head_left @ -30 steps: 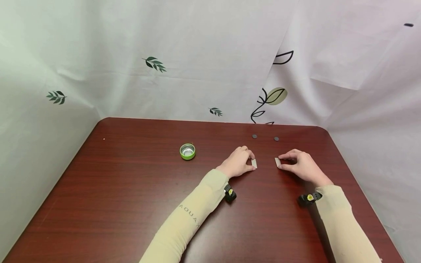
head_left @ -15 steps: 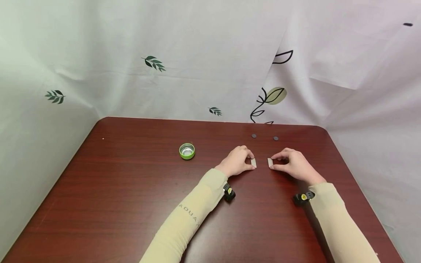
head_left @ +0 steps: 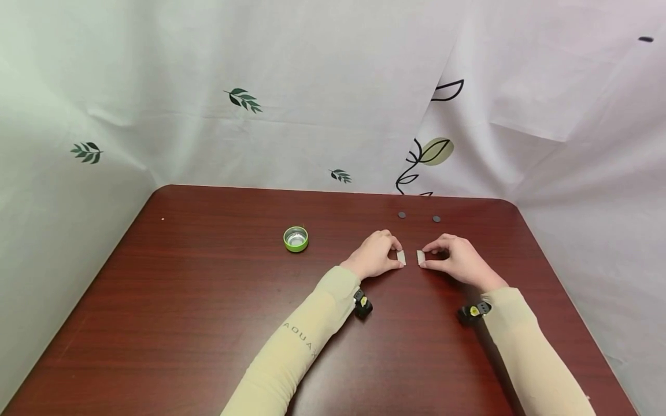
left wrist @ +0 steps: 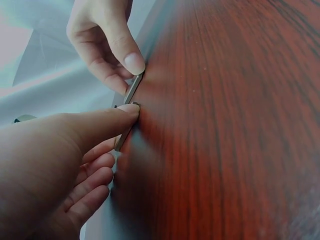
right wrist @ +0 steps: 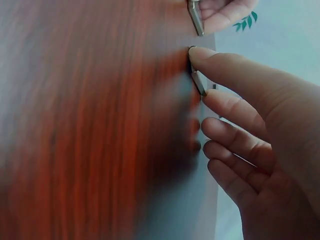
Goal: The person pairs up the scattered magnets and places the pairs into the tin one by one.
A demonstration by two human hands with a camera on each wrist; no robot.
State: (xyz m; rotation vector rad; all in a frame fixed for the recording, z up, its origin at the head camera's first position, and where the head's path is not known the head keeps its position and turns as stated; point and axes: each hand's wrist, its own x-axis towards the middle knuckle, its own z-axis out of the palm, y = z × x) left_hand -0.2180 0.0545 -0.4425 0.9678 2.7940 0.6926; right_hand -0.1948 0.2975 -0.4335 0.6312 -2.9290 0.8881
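Note:
My left hand point(head_left: 372, 254) pinches a small, thin, light-grey rectangular plate point(head_left: 401, 257) by its two ends, thumb nearer me. Facing it across a narrow gap, a similar light-grey plate point(head_left: 420, 258) is pinched the same way by my right hand point(head_left: 458, 263). Both plates are low at the table surface; in the right wrist view the right-hand plate point(right wrist: 199, 83) shows a metallic-looking edge and lies partly behind the thumb. In the left wrist view the left-hand plate point(left wrist: 120, 142) is mostly covered by my thumb. The plates do not touch.
A small round green tin point(head_left: 296, 248) with a silvery inside stands open, left of my left hand. Two dark flat discs point(head_left: 402, 215) lie beyond my hands near the back edge. The brown wooden table point(head_left: 208, 300) meets a pale patterned curtain point(head_left: 291, 144) behind.
My right hand has moved left with its plate, narrowing the gap between the two plates. My left hand and its plate have stayed almost in place.

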